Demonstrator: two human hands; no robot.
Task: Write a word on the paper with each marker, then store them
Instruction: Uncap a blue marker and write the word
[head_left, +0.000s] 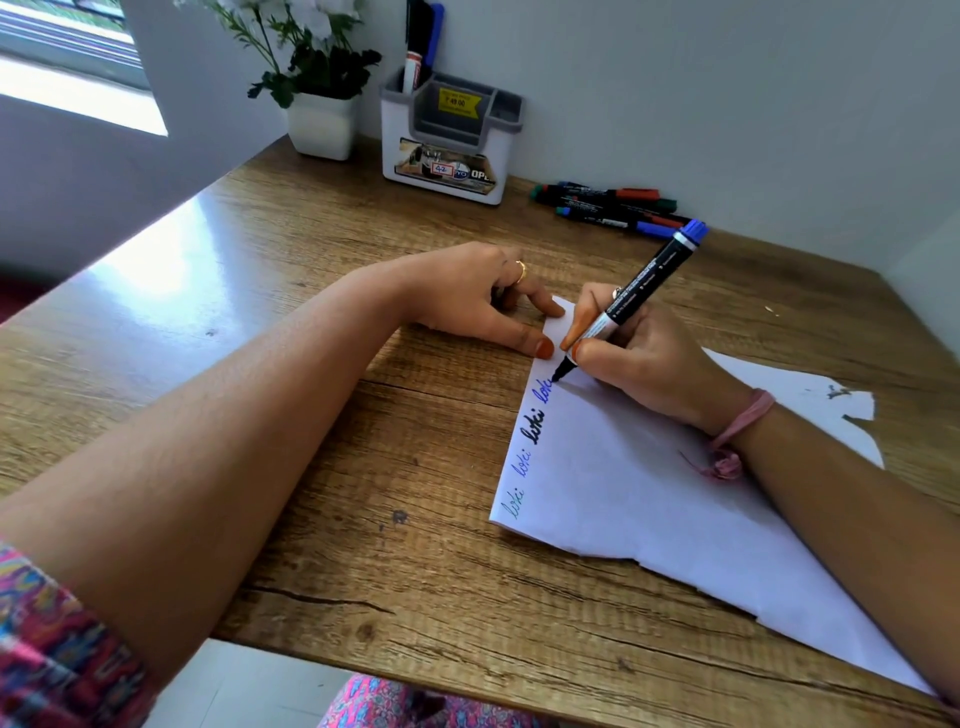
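Note:
A white sheet of paper (649, 499) lies on the wooden desk with several small words in green, blue and black along its left edge. My right hand (654, 358) grips a black marker with a blue end (644, 286), its tip touching the paper at the newest blue word. My left hand (478, 301) rests on the desk, fingertips pressing the paper's top corner. Several loose markers (608, 205) lie at the back right. A white and grey holder (447, 135) at the back holds two or three markers (421, 47).
A white pot with a flowering plant (317, 98) stands left of the holder against the wall. The desk's left edge (156, 244) runs beside a window ledge. Walls close in behind and on the right. The paper's right edge is torn.

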